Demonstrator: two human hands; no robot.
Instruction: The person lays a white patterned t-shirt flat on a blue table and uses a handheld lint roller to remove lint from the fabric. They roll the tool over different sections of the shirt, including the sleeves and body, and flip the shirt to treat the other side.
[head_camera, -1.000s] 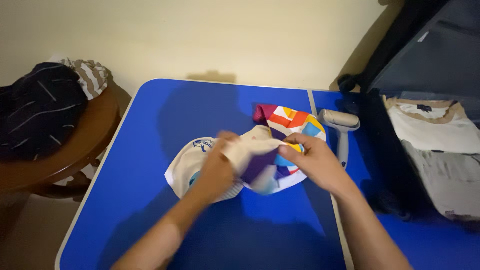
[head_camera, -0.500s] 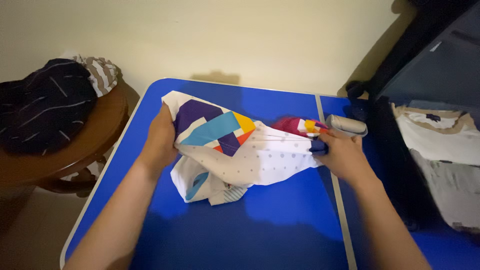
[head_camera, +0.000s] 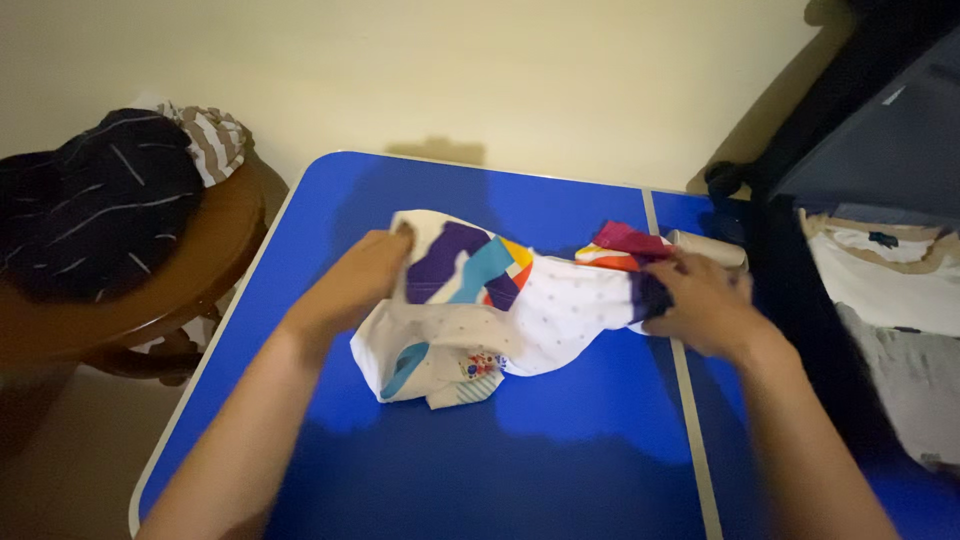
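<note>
A small white garment (head_camera: 540, 310) with coloured geometric patches and grey dots lies stretched across the blue table (head_camera: 500, 450). My left hand (head_camera: 360, 275) grips its left end, near a purple and teal patch. At the right end, my right hand (head_camera: 700, 300) holds the fabric by a dark purple and red part. The lower left of the garment is bunched on the table.
A grey handheld roller (head_camera: 715, 245) lies just behind my right hand. An open dark suitcase (head_camera: 800, 290) with folded clothes (head_camera: 890, 290) stands at the right. On the left, a round wooden stool (head_camera: 140, 300) holds a dark striped garment (head_camera: 90, 210).
The garment went from bunched between both hands to pulled out wide. Since half a second ago both hands have lowered it toward the table, and the left hand moved slightly inward.
</note>
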